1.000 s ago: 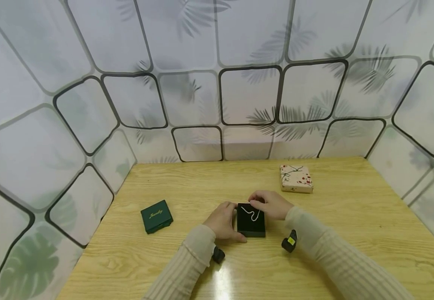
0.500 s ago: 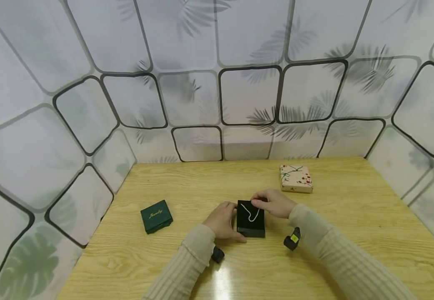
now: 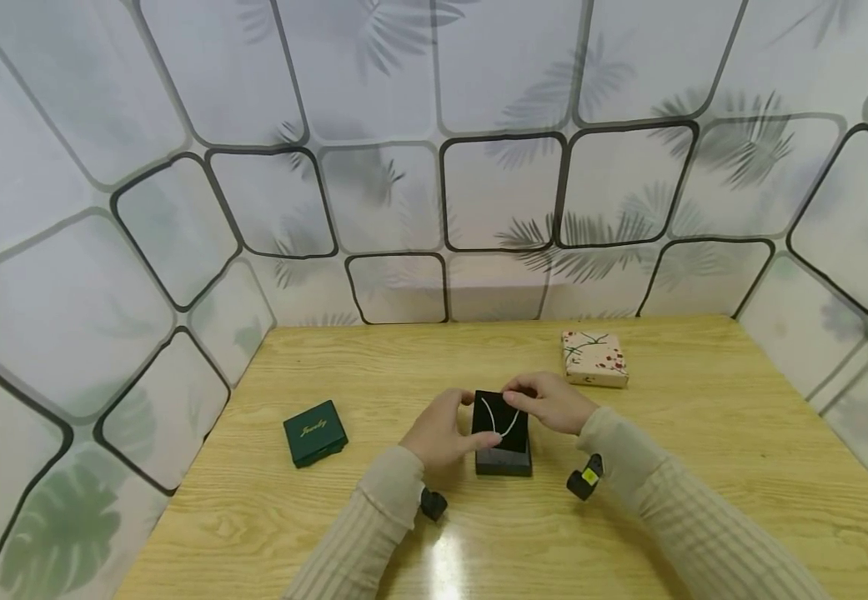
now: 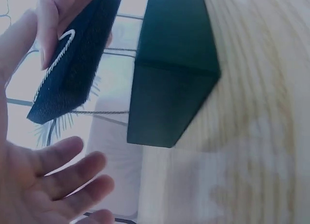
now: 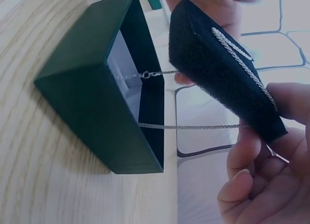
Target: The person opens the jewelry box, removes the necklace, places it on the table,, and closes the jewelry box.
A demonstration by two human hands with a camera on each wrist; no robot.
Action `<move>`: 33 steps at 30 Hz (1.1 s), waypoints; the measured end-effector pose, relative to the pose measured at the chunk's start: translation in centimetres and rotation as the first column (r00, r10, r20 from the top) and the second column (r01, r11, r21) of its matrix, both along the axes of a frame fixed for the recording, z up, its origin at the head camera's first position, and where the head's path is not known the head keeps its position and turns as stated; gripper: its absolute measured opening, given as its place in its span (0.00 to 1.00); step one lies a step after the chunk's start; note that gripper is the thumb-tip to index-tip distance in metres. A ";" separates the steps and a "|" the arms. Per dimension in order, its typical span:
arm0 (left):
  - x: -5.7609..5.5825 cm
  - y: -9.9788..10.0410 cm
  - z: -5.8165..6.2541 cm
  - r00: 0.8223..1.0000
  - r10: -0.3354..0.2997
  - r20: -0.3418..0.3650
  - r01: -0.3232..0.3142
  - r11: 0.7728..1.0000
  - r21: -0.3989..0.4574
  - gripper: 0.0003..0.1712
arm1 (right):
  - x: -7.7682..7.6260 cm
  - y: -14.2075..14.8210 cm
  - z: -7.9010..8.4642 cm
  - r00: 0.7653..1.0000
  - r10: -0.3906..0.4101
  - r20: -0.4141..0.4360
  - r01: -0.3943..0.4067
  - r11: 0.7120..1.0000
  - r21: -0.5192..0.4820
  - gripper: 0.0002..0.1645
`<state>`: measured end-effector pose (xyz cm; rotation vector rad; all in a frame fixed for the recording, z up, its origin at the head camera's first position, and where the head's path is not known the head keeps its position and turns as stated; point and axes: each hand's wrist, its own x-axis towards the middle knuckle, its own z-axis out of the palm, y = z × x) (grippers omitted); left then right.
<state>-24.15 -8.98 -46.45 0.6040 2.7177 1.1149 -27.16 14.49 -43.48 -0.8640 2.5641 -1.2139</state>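
My right hand [image 3: 551, 403] pinches a black velvet jewelry box insert [image 5: 213, 64], thumb on its front face and fingers behind. A silver chain [image 5: 193, 127] lies over the insert's front, and two strands run from it back into the dark green box [image 5: 80, 83]. That box stands on the table with its mouth uncovered and a pale interior showing. The insert is tilted up, out of the box. My left hand [image 3: 443, 435] is at the insert's left side; its thumb overlaps the front in the head view, while several fingers are spread loosely in the left wrist view [image 4: 63, 180].
A dark green lid [image 3: 316, 432] marked "Jewelry" lies to the left on the wooden table [image 3: 403, 358]. Toward the back right sits a cream box [image 3: 594, 360] with a red floral pattern. A patterned curtain [image 3: 501, 192] surrounds the table.
The insert has risen and tilted up out of the box in my right hand. My left hand has come off the box's side, its thumb moving across in front of the insert.
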 end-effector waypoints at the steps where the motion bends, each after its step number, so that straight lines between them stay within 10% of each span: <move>1: 0.0 0.0 0.1 1.000 0.023 -0.003 -0.023 0.999 0.030 0.47 | 0.0 0.0 0.1 1.000 -0.002 -0.008 0.002 1.000 -0.006 0.17; 7: -0.2 0.1 0.5 0.996 0.064 -0.057 -0.055 0.989 0.137 0.25 | 0.1 -0.3 0.1 0.997 -0.016 -0.075 0.014 0.999 -0.032 0.16; 17: 0.0 0.5 0.5 0.997 0.005 -0.079 0.013 0.973 0.229 0.18 | 0.3 -0.8 0.3 0.996 -0.037 -0.078 0.035 0.999 -0.035 0.15; 33: -0.6 0.3 0.2 0.989 -0.037 0.146 -0.028 0.907 0.421 0.17 | 0.5 -0.8 0.3 0.999 -0.035 -0.029 0.033 0.997 -0.063 0.16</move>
